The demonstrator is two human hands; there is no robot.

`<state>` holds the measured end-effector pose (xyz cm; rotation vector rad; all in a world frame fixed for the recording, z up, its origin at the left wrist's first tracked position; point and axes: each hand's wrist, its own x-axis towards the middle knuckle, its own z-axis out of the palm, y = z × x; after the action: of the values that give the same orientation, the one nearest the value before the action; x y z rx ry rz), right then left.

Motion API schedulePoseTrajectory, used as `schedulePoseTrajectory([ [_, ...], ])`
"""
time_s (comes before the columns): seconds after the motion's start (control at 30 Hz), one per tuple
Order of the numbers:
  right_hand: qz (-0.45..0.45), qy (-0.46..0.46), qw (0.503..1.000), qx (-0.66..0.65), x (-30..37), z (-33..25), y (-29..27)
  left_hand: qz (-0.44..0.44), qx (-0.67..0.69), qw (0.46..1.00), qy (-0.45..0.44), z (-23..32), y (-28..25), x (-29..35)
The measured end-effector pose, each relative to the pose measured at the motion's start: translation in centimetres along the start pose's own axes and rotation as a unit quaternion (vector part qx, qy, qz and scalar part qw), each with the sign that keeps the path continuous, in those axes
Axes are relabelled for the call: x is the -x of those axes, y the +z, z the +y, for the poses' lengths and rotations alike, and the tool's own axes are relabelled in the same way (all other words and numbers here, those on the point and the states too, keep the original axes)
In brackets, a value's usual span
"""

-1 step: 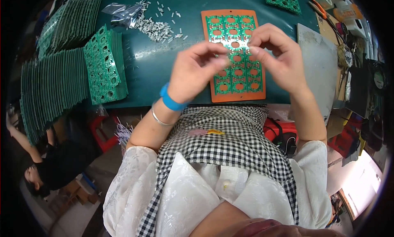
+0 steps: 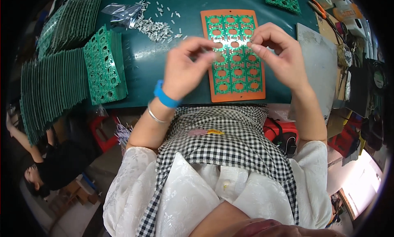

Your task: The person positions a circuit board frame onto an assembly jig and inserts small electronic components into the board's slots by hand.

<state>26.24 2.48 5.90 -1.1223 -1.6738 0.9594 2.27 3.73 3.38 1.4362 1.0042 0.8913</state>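
"Where's the work?"
"My green circuit panel [image 2: 237, 65], 3 columns of 6 cutouts, lies on an orange tray [image 2: 230, 99] in the upper middle of the frame."
"And your grip?"
"My left hand [image 2: 184, 70], slightly blurred, reaches the panel's left edge, thumb and forefinger apart. My right hand [image 2: 283, 54] is over the right edge, fingertips close together; I can't tell whether they pinch anything."
"What's nearby?"
"Small white pieces [image 2: 158, 30], loose in the upper left, beside a silvery bag [image 2: 122, 13]."
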Motion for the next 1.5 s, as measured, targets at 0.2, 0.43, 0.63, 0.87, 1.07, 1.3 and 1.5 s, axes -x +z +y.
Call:
schedulePoseTrajectory([
  [0.2, -0.020, 0.054, 0.985, 0.165, 0.6, 3.4, -1.7, 0.139, -0.488, 0.854, 0.109, -4.7, -5.4, -3.5],
  [0.43, -0.038, 0.027, 0.977, 0.207, 0.7, 4.1, -1.5, 0.080, -0.493, 0.862, 0.085, -5.0, -4.9, -3.4],
  [0.63, -0.067, 0.078, 0.975, 0.199, 0.7, 4.2, -1.9, 0.094, -0.420, 0.892, 0.137, -3.9, -4.6, -3.1],
  [0.87, -0.061, 0.001, 0.966, 0.250, 1.0, 4.3, -1.8, 0.090, -0.349, 0.929, 0.079, -3.9, -4.1, -2.7],
  [1.07, -0.055, -0.015, 0.964, 0.260, 1.0, 4.2, -1.6, 0.092, -0.337, 0.928, 0.131, -2.8, -3.7, -2.6],
  [1.3, -0.080, -0.081, 0.947, 0.299, 0.6, 4.0, -1.4, 0.042, -0.098, 0.994, 0.013, -2.3, -2.9, -1.9],
  [1.5, -0.090, -0.055, 0.956, 0.274, 0.7, 4.2, -1.7, -0.019, 0.048, 0.998, -0.026, -1.0, -2.5, -1.4],
])
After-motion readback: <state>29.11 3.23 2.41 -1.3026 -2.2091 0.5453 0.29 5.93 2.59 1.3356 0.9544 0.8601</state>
